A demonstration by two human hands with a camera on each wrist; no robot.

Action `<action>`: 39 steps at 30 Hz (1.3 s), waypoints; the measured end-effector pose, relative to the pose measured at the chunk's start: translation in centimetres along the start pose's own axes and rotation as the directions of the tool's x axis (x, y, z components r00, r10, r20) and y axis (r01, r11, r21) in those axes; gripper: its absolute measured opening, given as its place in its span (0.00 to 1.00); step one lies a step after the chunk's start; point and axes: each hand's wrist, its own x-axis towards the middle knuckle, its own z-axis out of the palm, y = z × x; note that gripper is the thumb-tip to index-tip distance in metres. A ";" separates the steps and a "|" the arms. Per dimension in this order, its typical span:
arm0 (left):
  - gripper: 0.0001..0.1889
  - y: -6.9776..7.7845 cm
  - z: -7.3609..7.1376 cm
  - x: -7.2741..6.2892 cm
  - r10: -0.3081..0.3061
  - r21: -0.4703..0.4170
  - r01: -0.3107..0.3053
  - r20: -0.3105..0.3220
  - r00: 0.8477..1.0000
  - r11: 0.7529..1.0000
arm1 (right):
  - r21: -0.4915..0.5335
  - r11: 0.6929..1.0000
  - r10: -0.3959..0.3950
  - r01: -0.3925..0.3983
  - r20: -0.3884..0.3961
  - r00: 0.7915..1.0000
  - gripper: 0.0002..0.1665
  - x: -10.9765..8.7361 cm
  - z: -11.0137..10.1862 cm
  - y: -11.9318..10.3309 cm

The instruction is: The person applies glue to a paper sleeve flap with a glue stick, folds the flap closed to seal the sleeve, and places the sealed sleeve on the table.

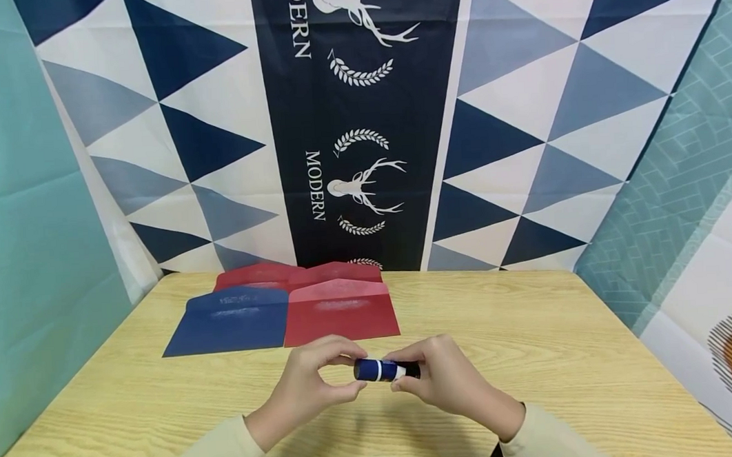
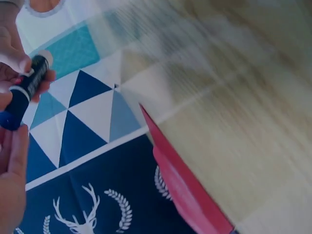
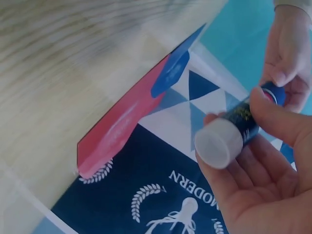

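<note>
Both hands hold a dark blue glue stick (image 1: pixel 382 370) level above the table, in front of the envelopes. My left hand (image 1: pixel 318 374) pinches its blue cap (image 2: pixel 9 121) between thumb and fingers. The black body with its whitish base end (image 3: pixel 217 146) is gripped by my right hand (image 1: pixel 442 375), thumb on one side and fingers on the other. The cap sits against the body. Beyond the hands lie a blue envelope (image 1: pixel 228 325) at left and a red envelope (image 1: pixel 342 318) at right, flaps raised, with whitish streaks near the folds.
Two more red envelopes, a left one (image 1: pixel 253 274) and a right one (image 1: pixel 337 271), lie behind the front pair at the table's far edge. The wooden table (image 1: pixel 502 332) meets a patterned cloth backdrop (image 1: pixel 360 118). A teal cloth (image 1: pixel 31 239) hangs along the left side.
</note>
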 end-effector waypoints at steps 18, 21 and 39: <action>0.13 0.2 -0.6 -0.7 -0.085 -0.079 0.087 0.035 0.996 0.993 | 0.075 0.997 -0.011 0.007 0.064 0.998 0.15 -0.1 0.5 -0.1; 0.12 0.6 -0.5 -0.5 -0.227 -0.127 0.227 0.014 0.974 0.965 | 0.018 0.998 -0.061 0.062 -0.016 0.998 0.15 -0.1 0.9 -0.1; 0.15 2.0 -0.3 0.9 -0.696 -0.299 0.661 -0.015 0.718 0.689 | -0.406 0.875 -0.389 0.263 -0.268 0.882 0.22 -0.2 2.0 0.1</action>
